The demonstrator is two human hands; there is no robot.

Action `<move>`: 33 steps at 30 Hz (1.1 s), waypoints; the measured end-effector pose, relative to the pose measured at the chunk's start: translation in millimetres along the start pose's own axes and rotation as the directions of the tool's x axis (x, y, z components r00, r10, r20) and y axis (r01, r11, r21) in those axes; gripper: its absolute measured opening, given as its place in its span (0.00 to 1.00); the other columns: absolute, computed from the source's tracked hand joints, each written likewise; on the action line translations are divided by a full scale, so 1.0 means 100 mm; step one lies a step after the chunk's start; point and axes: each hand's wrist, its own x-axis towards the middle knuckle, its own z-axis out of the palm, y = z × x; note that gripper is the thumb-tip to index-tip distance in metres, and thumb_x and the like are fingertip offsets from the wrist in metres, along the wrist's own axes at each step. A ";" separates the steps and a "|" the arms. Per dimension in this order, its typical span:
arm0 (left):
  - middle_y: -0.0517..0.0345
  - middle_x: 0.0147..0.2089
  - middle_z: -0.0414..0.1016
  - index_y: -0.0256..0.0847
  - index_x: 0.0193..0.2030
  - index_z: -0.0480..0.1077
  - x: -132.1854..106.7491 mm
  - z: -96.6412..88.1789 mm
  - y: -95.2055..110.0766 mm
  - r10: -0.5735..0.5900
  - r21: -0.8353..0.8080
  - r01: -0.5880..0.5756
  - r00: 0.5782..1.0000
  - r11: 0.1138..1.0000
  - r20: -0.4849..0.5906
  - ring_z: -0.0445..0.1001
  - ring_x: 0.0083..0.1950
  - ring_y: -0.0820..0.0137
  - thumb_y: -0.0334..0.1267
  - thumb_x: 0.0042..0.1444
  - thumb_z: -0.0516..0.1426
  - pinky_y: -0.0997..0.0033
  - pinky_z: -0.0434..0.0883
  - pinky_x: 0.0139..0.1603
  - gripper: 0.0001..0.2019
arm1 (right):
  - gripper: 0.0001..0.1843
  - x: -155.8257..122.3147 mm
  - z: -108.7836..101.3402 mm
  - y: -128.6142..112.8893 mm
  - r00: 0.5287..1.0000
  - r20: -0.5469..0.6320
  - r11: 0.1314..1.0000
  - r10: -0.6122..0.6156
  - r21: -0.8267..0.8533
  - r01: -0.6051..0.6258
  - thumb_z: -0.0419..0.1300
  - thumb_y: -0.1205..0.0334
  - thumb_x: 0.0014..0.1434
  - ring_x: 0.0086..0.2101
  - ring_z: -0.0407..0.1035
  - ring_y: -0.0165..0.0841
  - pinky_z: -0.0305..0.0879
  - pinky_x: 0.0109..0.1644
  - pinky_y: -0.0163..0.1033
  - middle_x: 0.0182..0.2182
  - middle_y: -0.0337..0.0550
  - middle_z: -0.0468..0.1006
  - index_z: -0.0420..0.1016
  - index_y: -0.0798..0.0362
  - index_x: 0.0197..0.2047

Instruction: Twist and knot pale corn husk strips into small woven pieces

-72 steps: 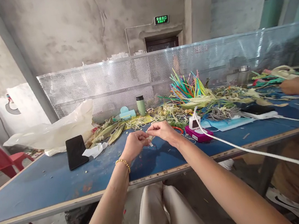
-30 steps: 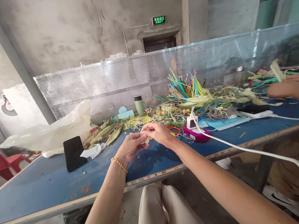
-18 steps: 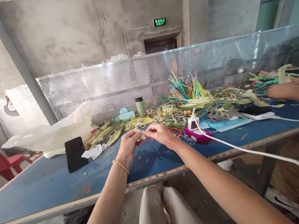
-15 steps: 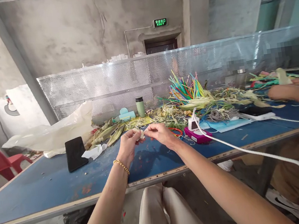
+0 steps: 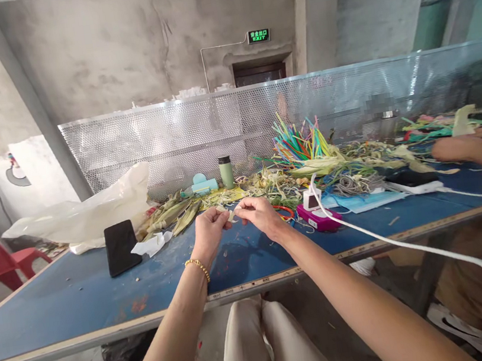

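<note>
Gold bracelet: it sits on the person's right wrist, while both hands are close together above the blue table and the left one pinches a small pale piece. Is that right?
Not quite: the head view shows the gold bracelet on the wrist of the left hand. The rest, including the small pale piece, stands as you put it.

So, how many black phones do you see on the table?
2: one phone beside the paper, left of the left hand; the other phone on the white device, right of the purple box. More may be hidden under the heap.
</note>
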 end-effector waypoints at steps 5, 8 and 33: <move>0.58 0.20 0.72 0.38 0.22 0.70 -0.02 0.00 0.02 0.009 0.044 -0.009 1.000 0.999 -0.001 0.67 0.24 0.73 0.43 0.50 0.61 0.72 0.63 0.30 0.12 | 0.10 0.01 0.00 0.03 1.000 0.001 1.000 0.002 0.002 -0.002 0.62 0.58 0.52 0.23 0.65 0.29 0.60 0.30 0.36 0.17 0.36 0.70 0.72 0.54 0.24; 0.59 0.20 0.72 0.38 0.23 0.70 -0.02 0.00 0.02 0.005 0.031 -0.004 1.000 1.000 -0.021 0.67 0.25 0.73 0.43 0.50 0.61 0.72 0.63 0.31 0.11 | 0.14 0.01 0.02 0.05 0.997 0.063 0.998 0.038 0.054 -0.042 0.62 0.53 0.55 0.23 0.67 0.29 0.60 0.28 0.35 0.20 0.37 0.73 0.71 0.54 0.26; 0.59 0.20 0.71 0.39 0.24 0.69 0.02 0.02 -0.04 -0.027 -0.090 0.016 0.992 0.996 -0.120 0.67 0.24 0.73 0.41 0.49 0.61 0.71 0.64 0.30 0.10 | 0.12 -0.02 0.14 0.11 0.987 0.150 0.981 0.062 0.175 -0.088 0.65 0.54 0.54 0.23 0.69 0.29 0.66 0.27 0.35 0.24 0.38 0.74 0.72 0.54 0.32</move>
